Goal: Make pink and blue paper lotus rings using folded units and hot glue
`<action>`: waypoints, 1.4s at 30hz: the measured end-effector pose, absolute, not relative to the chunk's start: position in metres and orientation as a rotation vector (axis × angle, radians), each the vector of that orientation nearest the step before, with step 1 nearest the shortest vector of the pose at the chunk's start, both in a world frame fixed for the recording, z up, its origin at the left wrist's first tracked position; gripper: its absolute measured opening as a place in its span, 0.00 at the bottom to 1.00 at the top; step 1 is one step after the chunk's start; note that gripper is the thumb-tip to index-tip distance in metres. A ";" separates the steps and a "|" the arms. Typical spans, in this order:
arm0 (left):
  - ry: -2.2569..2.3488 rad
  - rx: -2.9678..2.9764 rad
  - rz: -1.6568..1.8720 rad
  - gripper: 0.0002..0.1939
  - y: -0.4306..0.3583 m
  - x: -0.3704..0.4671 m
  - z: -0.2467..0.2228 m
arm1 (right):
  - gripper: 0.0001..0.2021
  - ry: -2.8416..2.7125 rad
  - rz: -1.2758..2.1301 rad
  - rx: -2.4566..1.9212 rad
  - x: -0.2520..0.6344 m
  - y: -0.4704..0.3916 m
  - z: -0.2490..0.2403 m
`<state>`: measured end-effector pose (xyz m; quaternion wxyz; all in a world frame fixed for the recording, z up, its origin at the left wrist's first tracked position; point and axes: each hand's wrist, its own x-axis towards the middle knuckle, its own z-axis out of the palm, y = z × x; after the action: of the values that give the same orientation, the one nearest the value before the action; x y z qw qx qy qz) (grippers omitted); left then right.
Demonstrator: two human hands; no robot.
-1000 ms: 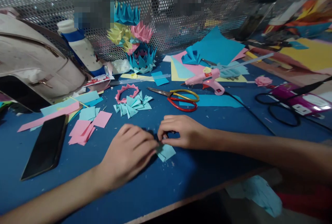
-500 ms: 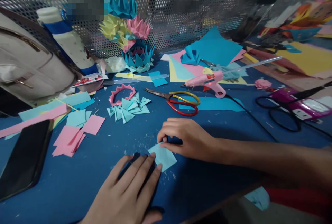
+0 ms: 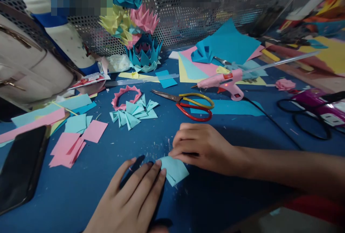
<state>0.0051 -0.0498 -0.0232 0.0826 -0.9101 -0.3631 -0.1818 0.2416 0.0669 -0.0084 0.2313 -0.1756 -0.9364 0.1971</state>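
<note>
A small light-blue paper square (image 3: 175, 171) lies on the blue table, its far edge lifted and curved. My right hand (image 3: 201, 146) pinches that far edge between thumb and curled fingers. Spread over the table, my left hand (image 3: 134, 193) rests its fingertips on the paper's left corner. Beyond the hands are folded light-blue pieces (image 3: 134, 112), a pink folded ring (image 3: 126, 97) and scissors (image 3: 185, 103) with one yellow and one red handle. Pink paper squares (image 3: 68, 148) and light-blue squares (image 3: 77, 123) lie to the left.
A pink glue gun (image 3: 226, 82) with its black cord lies at right, near a purple power strip (image 3: 320, 105). A phone (image 3: 24, 164), a bag (image 3: 29, 56) and a bottle (image 3: 67, 39) stand or lie left. Paper flowers (image 3: 134, 28) stand at the back.
My right hand has closed on the paper's far edge, which now curves up off the table. The whole view has shifted slightly. My left hand stays on the left corner.
</note>
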 end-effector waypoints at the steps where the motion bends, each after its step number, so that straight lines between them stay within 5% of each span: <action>1: -1.082 -2.723 -0.545 0.30 -0.049 0.005 -0.023 | 0.10 -2.595 0.509 -0.462 0.242 0.067 -0.007; 22: -1.054 -2.730 -0.512 0.33 -0.050 0.006 -0.021 | 0.12 -2.752 -0.180 -0.093 0.243 0.068 0.001; 32: -0.968 -2.790 -0.459 0.37 -0.044 0.006 -0.011 | 0.14 -2.838 -0.023 -0.054 0.245 0.079 0.003; 42: -0.996 -2.822 -0.352 0.31 -0.052 0.007 0.000 | 0.14 -2.911 0.044 0.050 0.231 0.087 0.002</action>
<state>0.0074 -0.0522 0.0003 0.0638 -0.9346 -0.3300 -0.1166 0.2315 0.0874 0.0023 0.1147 0.0171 -0.9931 0.0149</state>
